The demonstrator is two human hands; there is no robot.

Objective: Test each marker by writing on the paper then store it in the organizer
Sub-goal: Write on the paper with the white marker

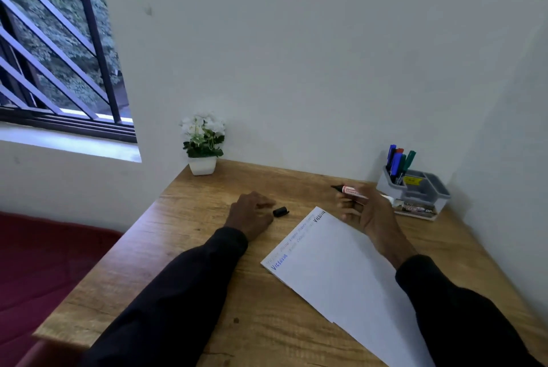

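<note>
My right hand [366, 212] holds an uncapped marker [351, 191] with a red-and-white label, its black tip pointing left, just above the far corner of the white paper [341, 272]. Blue and black words run along the paper's far edge. The marker's black cap [280, 211] lies on the wooden table [192, 248], right beside the fingertips of my left hand [252, 214], which rests on the table with fingers loosely curled and holds nothing. A grey organizer [415, 189] at the back right holds several markers [398, 163] standing in its left compartment.
A small white pot with white flowers [203, 144] stands in the back left corner of the table against the wall. A flat box [415, 209] lies in front of the organizer. A barred window is at the left, a dark red surface below it.
</note>
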